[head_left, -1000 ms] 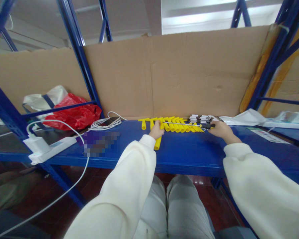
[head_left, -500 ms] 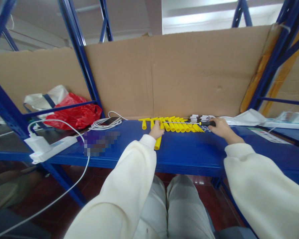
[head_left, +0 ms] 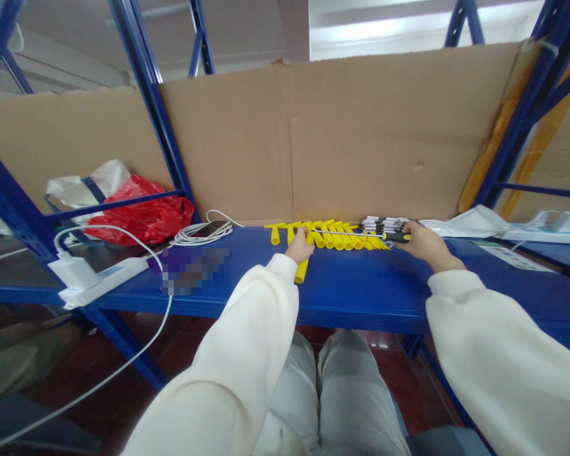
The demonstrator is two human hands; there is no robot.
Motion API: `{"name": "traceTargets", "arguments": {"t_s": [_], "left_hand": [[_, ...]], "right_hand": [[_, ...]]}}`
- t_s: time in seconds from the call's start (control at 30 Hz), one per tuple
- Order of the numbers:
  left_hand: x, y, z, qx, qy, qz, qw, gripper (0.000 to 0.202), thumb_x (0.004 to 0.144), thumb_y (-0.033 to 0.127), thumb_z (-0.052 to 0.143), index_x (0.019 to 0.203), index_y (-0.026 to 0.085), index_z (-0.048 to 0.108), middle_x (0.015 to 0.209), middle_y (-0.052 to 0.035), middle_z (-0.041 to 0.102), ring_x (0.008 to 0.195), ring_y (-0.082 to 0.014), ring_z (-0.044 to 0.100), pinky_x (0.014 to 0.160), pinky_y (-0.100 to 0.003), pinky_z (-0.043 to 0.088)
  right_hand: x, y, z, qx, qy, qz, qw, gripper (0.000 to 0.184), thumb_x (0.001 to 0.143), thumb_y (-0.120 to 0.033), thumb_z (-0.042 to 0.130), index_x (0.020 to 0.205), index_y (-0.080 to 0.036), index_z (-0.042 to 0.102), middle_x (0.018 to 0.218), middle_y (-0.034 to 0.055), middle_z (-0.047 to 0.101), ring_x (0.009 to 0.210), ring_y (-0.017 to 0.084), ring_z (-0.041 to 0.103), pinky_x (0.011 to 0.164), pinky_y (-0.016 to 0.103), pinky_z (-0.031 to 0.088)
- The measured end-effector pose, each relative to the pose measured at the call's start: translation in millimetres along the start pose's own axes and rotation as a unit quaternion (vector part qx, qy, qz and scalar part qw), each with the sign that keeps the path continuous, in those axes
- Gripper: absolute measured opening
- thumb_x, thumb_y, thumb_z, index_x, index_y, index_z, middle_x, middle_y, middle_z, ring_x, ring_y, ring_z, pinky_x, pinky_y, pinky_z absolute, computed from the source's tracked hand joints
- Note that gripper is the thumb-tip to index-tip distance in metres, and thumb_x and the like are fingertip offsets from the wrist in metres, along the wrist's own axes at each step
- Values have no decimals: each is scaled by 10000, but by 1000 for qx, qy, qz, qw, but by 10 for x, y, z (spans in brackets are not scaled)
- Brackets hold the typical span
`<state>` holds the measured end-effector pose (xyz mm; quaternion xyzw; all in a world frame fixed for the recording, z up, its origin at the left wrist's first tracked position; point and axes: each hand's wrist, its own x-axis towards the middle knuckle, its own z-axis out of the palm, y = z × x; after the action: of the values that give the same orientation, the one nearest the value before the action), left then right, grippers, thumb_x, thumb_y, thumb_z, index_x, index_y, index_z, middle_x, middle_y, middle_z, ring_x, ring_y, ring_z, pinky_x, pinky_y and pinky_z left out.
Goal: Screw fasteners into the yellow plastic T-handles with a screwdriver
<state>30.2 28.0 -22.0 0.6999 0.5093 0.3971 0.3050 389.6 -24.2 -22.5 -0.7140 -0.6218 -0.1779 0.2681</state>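
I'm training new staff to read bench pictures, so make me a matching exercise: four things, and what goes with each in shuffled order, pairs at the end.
Things:
1. left hand
2. red bag
3. right hand
4. white adapter

Places and states:
A. on a white power strip
B. gripping the dark handle of a screwdriver
C. holding a yellow piece
D. partly behind a thin blue bar

Pairs: 1-C, 2-D, 3-B, 4-A

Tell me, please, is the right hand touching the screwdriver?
Touching. The head view shows it: the right hand grips the screwdriver at its rear end, with no gap between them.
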Motion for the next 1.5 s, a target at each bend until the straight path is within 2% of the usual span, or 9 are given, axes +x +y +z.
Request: {"name": "traceTargets", "arguments": {"t_s": [0.13,0.27,0.37,0.53,0.8,0.9,1.1,1.37,1.5], "left_hand": [[-6,15,-11,0,5,-21,1000,558,882,-12,632,1403,157,524,1115,-106,783,950,-252,828,995,-417,664],[-18,30,-15,6,-1,-27,1000,560,898,-5,616,1426,148,512,1122,-116,782,998,-263,826,1022,-424,659],[-26,37,-9,10,3,-17,1000,573,882,-15,634,1423,141,526,1191,-142,775,1091,-280,814,1059,-437,645],[-22,29,-7,11,10,-7,1000,591,862,-17,659,1417,148,540,1214,-144,771,1178,-294,789,1080,-449,642],[23,-10,2,9,13,-7,1000,581,839,15,671,1388,168,556,1185,-135,758,1112,-305,806,1072,-481,650],[27,-9,5,12,8,-6,1000,597,828,14,663,1393,168,550,1235,-148,751,1158,-313,797,1084,-493,645],[33,-11,5,17,7,4,1000,599,825,4,640,1402,133,543,1340,-197,719,1283,-336,749,1109,-501,634],[65,-55,7,9,7,3,1000,600,822,10,650,1391,170,547,1302,-160,737,1218,-306,775,1109,-496,635],[67,-59,10,10,5,7,1000,607,804,15,665,1380,169,550,1318,-168,738,1243,-320,770,1112,-500,632]], "right_hand": [[75,41,29,30,-2,-67,997,323,784,-364,705,1059,-205,761,1038,170,796,1041,399,750,937,500,597],[115,80,39,36,32,-84,995,341,763,-337,672,1054,-200,784,1023,178,781,1083,432,730,1014,569,571],[73,62,21,36,43,-73,996,323,738,-328,704,1039,-215,744,1008,169,769,1030,415,726,957,524,578],[-3,-11,-5,30,11,-2,999,373,748,-351,755,1090,-237,659,987,149,769,905,361,716,807,430,567],[80,27,-1,51,48,-80,994,281,786,-361,661,1013,-224,755,1004,173,775,1094,430,723,1015,565,581],[65,44,0,48,35,-77,995,261,758,-371,718,978,-231,719,1019,172,766,1073,428,733,974,538,589],[19,60,42,38,10,-37,999,370,751,-414,776,1047,-257,619,962,127,770,891,364,738,778,438,579],[81,44,-2,38,28,-74,996,339,762,-376,676,1050,-223,769,1056,170,784,1106,426,729,966,545,592],[54,60,13,33,29,-69,997,295,748,-378,728,1006,-237,708,1011,163,768,1035,405,727,898,501,596]]}}
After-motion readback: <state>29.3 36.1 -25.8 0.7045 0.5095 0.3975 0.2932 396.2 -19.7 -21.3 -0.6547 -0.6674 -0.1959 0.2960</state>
